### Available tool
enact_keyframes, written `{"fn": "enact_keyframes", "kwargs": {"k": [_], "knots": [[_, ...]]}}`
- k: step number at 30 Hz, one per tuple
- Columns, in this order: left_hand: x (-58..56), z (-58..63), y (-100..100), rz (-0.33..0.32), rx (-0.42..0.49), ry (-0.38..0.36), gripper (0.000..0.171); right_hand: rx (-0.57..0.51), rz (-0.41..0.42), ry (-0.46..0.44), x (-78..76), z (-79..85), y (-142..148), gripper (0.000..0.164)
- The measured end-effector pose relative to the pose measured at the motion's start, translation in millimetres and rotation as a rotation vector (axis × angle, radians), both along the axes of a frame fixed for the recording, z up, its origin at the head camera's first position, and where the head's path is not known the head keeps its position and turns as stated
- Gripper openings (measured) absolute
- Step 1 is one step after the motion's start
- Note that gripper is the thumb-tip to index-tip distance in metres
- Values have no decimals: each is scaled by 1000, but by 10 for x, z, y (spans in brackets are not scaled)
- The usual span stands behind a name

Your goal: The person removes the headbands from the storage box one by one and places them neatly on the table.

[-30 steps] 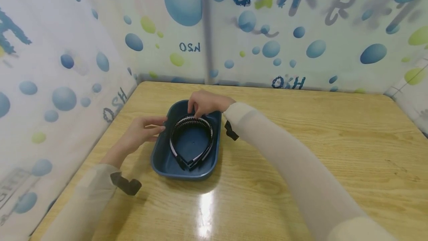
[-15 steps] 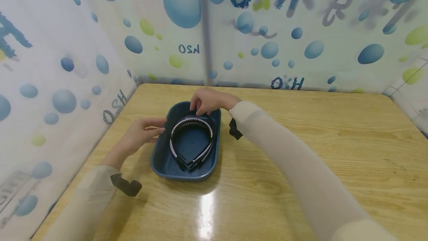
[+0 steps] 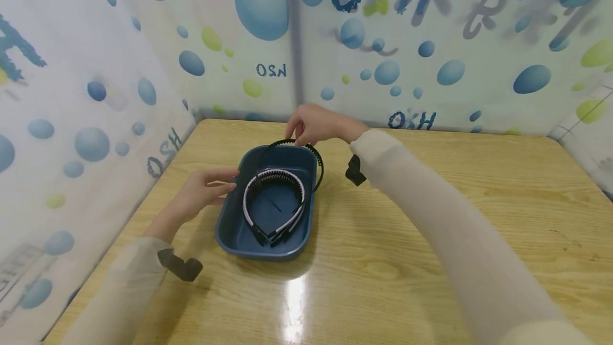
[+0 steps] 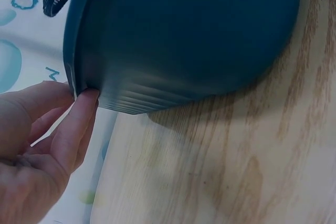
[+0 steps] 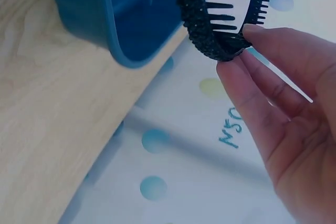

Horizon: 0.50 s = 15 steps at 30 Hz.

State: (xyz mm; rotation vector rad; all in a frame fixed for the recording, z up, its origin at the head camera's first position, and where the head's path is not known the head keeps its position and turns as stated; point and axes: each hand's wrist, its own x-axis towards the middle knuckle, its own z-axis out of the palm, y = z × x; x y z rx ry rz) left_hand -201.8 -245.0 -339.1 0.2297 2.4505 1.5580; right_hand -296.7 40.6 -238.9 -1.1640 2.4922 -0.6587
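Note:
In the head view, my right hand [image 3: 318, 122] pinches a black toothed headband [image 3: 321, 166] at the top of its curve, over the far end of a blue plastic basin [image 3: 275, 256]. The right wrist view shows thumb and fingertips on the headband [image 5: 193, 17], which has a beaded outer face and comb teeth inside. My left hand [image 3: 193, 196] grips the basin's left rim; the left wrist view has its fingers [image 4: 79, 124] right at that edge. Inside the basin lie other nested headbands, a white one [image 3: 246, 204] on top, their ends crossing near the front.
The basin stands on a wood-grain table [image 3: 431, 217] that extends to the right. A bubble-patterned sheet [image 3: 383, 31] hangs behind the table and along its left side. A dark wrist strap [image 3: 181, 265] sits on the left sleeve, another [image 3: 355, 170] on the right.
My right hand has risen and moved right and away, drawing the black headband up from the nested ones to above the basin's far rim. The left hand stays at the basin's rim.

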Motion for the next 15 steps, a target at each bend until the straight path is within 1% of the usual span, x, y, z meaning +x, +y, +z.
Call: {"fn": "enact_keyframes", "kwargs": {"k": [3, 8, 15], "knots": [[2, 4, 0, 0, -1, 1, 42, 5, 4, 31, -7, 38, 74, 22], [4, -2, 3, 3, -6, 5, 42, 6, 10, 47, -22, 75, 198, 23], [4, 0, 4, 5, -11, -1, 42, -6, -36, 43, -41, 113, 383, 22]]}}
